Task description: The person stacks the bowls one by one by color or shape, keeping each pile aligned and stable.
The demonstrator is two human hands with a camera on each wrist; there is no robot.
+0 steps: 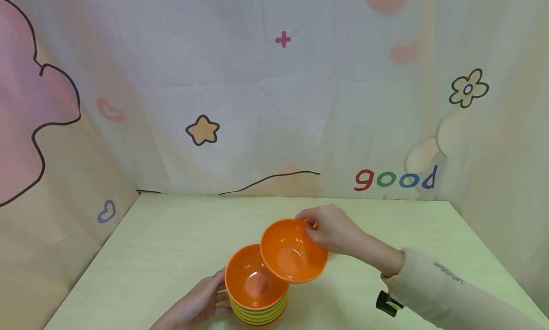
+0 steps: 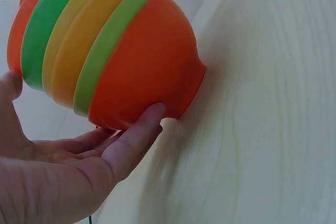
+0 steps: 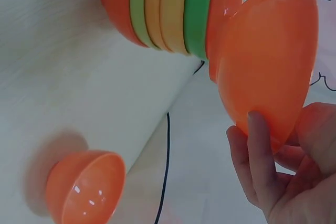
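My right hand (image 1: 336, 230) pinches the rim of an orange bowl (image 3: 268, 61), thumb inside and fingers against its outside. This bowl is tilted, and its lower side overlaps the rim of the stack in the head view. The stack of bowls (image 1: 256, 280) stands upright on the table, with an orange bowl on top, green and yellow ones between and an orange one at the bottom. Around the stack's left side, my left hand (image 2: 79, 161) holds it, thumb near the top bowl and fingertips at the bottom bowl.
Another orange bowl (image 3: 86, 187) stands apart on the pale table (image 1: 180, 239), mostly hidden behind the held bowl in the head view. A printed curtain (image 1: 240, 82) hangs behind and along both sides of the table. A small black device (image 1: 388, 304) hangs below the right sleeve.
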